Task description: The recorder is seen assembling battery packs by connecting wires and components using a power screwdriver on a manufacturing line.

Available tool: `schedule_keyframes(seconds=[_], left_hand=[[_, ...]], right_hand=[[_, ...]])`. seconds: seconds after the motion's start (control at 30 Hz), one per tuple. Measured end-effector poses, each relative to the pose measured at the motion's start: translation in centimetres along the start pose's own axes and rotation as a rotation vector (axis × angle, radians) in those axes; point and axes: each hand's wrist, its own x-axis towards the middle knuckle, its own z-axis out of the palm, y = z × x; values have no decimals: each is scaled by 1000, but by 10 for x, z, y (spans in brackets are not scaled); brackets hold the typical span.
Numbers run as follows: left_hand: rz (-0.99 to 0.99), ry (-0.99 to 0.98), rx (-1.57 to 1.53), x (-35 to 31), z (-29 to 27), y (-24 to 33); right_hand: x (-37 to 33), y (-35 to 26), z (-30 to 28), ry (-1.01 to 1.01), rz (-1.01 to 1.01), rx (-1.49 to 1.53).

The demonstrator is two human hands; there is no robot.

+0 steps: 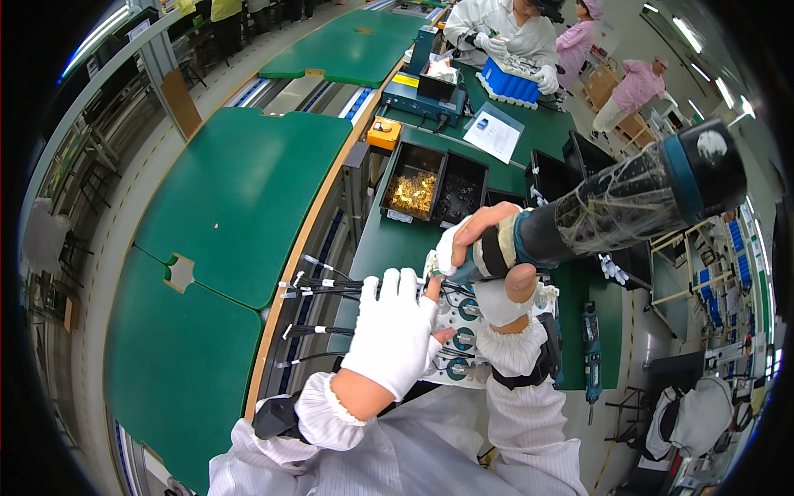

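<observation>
Right hand point(501, 303) is gripping the driver point(616, 202), left hand point(385, 347) is lying over cables point(318, 286), fingers point(407, 286) fanned. Not seeing the contact, but slipping could be nicking one.

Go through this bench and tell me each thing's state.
Right hand: closed around the power tool.
Power tool: held, tilted.
Left hand: open, palm down, over black cables.
Black bin: open, holding gold-coloured parts.
Slim screwdriver: unheld.
Paper sheet: lying flat.

Left hand point(387, 335): over cables point(331, 283), left of right hand point(502, 303).
Power tool point(620, 202): in right hand.
Parts bin point(419, 157): on worktop point(387, 250), beyond both hands.
</observation>
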Motion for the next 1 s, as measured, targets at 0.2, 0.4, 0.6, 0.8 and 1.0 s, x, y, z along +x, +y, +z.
schedule_keyframes(seconds=[0.2, 0.4, 0.6, 0.8, 1.0], left_hand=[[-51, 29, 44, 8, 9, 7], [-64, -92, 15, 14, 7, 2], [-48, 20, -24, 13, 15, -1], [-48, 16, -17, 13, 15, -2], [-52, 5, 4, 14, 18, -1]], right_hand=[[1, 7, -7, 11, 33, -21], [1, 5, -3, 45, 74, 26], [4, 8, -7, -51, 39, 13], [2, 10, -8, -94, -23, -50], [4, 6, -7, -94, 5, -75]])
